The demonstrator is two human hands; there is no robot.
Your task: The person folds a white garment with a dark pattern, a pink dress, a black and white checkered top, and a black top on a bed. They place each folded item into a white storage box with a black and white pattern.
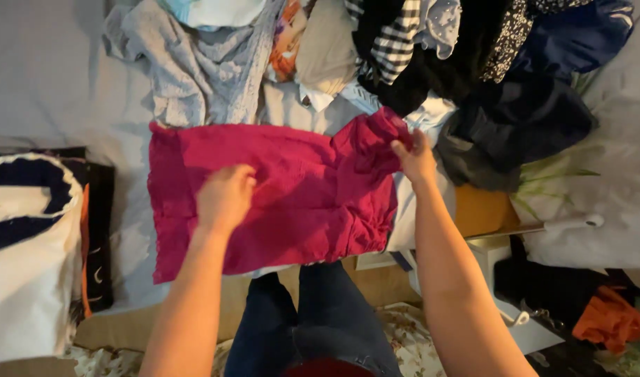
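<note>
Head view: two hands on a magenta garment spread over a bed

Head camera looks down on the left hand [225,197], which lies on the middle of a magenta garment [292,202], fingers curled loosely and pressing the cloth flat without gripping it. The right hand [416,159] is at the garment's upper right corner, fingers pinched shut on a bunched fold of the fabric and lifting it a little off the surface. The two hands are well apart, one at the centre and one at the edge.

The garment lies mostly flat on a pale grey bedsheet [47,84], its near edge at the bed's front, just above the person's dark jeans [313,314]. Just beyond its far edge lies a grey knit sweater [201,70]. To the right of that is a heap of dark clothes [501,84], including a black-and-white checked piece [393,42]. At the left, a stack of folded items [33,244] in white and dark blue rests on the bed. An orange cloth [609,321] lies low at the right.
</note>
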